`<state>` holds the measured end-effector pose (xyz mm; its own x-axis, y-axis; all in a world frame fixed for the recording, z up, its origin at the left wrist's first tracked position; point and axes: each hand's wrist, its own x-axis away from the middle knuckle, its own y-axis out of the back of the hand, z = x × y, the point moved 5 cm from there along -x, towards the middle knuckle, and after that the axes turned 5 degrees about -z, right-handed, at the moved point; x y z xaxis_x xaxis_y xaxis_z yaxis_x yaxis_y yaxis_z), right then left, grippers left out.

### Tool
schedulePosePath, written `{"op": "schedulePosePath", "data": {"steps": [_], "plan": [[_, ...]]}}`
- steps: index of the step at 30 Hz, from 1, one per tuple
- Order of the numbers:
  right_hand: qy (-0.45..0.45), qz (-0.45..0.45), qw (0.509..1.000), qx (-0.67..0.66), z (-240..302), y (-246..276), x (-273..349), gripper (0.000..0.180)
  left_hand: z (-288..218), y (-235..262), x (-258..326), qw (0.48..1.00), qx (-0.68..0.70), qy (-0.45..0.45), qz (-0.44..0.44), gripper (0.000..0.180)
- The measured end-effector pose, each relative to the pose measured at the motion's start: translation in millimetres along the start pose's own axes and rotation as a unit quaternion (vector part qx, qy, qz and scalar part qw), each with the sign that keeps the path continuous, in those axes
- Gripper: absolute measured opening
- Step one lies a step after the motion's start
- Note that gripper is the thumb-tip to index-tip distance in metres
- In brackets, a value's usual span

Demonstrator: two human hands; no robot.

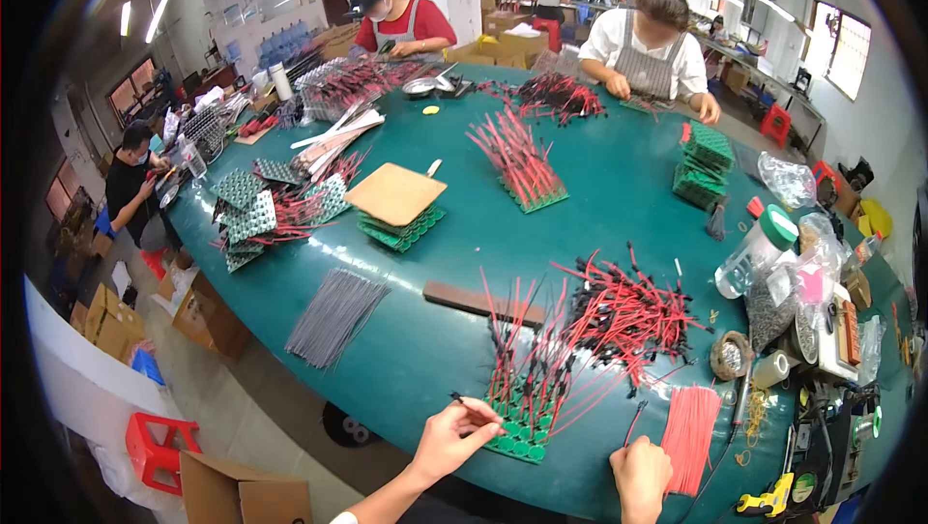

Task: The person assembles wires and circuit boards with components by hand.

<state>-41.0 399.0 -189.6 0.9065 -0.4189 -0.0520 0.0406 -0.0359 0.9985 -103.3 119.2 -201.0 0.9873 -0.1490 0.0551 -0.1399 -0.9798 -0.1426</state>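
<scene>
A green circuit board panel with round sections lies at the table's near edge. Red and black wires stand up from it. At the panel's left side, my left hand is closed in a pinch, thumb against fingers. A small dark tip shows above the fingers; what they hold is too small to make out. My right hand is closed round a thin red wire with a dark end pointing up. Just right of it lies a bundle of straight red wires.
Beyond the panel are a brown bar and a heap of red-black wires. Grey wires lie left. At right are a soldering iron, a solder roll, a green-lidded jar and a yellow glue gun. Co-workers sit across the table.
</scene>
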Motion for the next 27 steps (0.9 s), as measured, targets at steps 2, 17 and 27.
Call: {"op": "schedulePosePath", "data": {"steps": [2, 17, 27], "plan": [[-0.016, 0.048, 0.985, -0.164, 2.0, 14.0, 10.1, 0.014, -7.5, 2.7, -1.8, 0.997, -0.073, -0.010, -0.019, 0.010], [-0.094, -0.071, 0.502, -0.857, 8.0, -17.5, 15.4, 0.014, -10.8, -9.8, -17.2, 0.966, -0.225, -0.130, 0.002, 0.013], [-0.024, -0.057, 0.479, -0.875, 6.7, -15.4, 14.3, 0.013, -9.6, -10.3, -16.2, 0.964, -0.228, -0.138, -0.016, 0.014]]}}
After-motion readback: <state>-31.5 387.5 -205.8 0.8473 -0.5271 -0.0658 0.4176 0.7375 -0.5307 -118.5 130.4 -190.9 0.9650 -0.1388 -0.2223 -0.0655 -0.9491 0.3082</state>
